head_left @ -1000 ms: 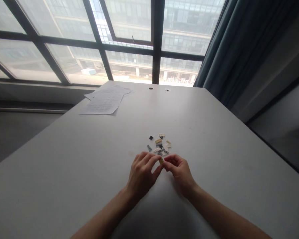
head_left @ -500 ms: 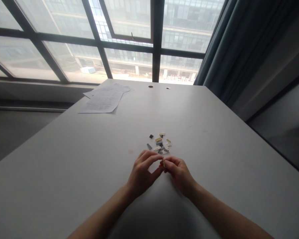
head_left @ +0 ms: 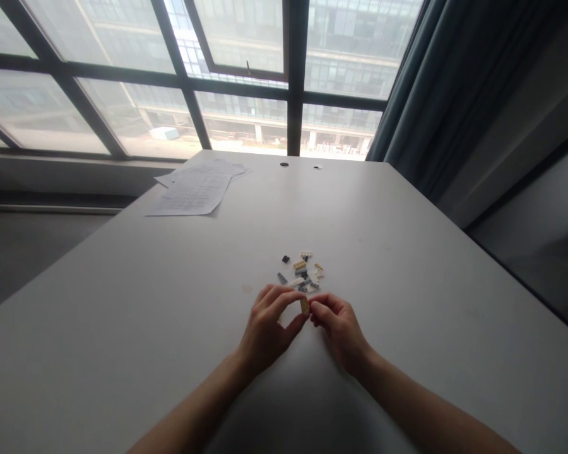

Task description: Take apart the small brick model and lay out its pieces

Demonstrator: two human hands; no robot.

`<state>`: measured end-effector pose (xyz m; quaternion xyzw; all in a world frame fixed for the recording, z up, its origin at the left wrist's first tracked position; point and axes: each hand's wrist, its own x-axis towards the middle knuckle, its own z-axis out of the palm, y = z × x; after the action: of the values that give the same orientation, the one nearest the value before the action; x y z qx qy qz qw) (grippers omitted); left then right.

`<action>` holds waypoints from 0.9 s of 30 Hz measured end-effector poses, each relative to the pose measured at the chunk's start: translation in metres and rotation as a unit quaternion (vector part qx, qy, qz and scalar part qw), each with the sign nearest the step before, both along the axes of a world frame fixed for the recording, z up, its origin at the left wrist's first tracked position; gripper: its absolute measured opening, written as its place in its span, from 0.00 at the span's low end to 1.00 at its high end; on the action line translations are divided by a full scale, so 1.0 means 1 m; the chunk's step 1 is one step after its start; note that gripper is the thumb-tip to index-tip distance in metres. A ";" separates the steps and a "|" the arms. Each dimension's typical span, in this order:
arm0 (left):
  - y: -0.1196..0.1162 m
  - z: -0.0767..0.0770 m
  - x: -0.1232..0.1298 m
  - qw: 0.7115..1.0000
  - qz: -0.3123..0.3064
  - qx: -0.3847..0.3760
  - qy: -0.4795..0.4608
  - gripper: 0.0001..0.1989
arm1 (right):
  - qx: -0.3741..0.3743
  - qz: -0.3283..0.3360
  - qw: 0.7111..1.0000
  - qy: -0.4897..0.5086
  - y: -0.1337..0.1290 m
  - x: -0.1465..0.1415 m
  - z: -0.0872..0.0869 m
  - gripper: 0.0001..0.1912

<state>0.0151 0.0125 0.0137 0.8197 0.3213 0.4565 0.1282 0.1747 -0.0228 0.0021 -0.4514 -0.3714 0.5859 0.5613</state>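
Note:
Between the thumb and forefinger of my left hand (head_left: 271,321) is a small tan brick (head_left: 305,306), held upright. My right hand (head_left: 337,321) is closed in a pinch at the brick's right side; what its fingertips hold, if anything, is too small to tell. Just beyond my hands lies a loose pile of small bricks. It includes a tan brick (head_left: 300,265), a grey brick (head_left: 282,278), a black piece (head_left: 285,259) and a white brick (head_left: 306,254). My left fingers partly cover the pile's near edge.
The pile rests on a white table (head_left: 383,284). Printed papers (head_left: 192,192) lie at its far left, and two round holes are near the far edge. Windows stand behind the table, with a dark curtain (head_left: 407,94) at the right.
The tan brick between my hands has turned and now shows its broad face, more clearly in my left fingers. My right fingertips have shifted slightly. The whole view has moved a little.

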 end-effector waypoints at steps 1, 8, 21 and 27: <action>0.000 -0.001 0.000 1.000 0.013 0.001 0.011 0.09 | 0.006 -0.008 1.000 -0.014 0.000 0.001 0.000 0.08; 0.000 -0.008 -0.002 0.995 0.041 0.041 0.079 0.08 | 0.016 0.001 0.997 -0.071 -0.001 0.001 0.000 0.10; 0.005 -0.006 -0.005 0.988 0.069 -0.034 0.135 0.08 | 0.027 0.004 0.996 -0.089 0.004 0.005 -0.007 0.12; 0.005 -0.006 -0.006 0.961 0.112 -0.104 0.232 0.07 | 0.052 -0.028 0.977 -0.203 0.005 0.007 -0.008 0.10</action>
<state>0.0088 0.0175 0.0078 0.8441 0.4775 0.2292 0.0831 0.1816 -0.0173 -0.0061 -0.5415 -0.4950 0.4454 0.5131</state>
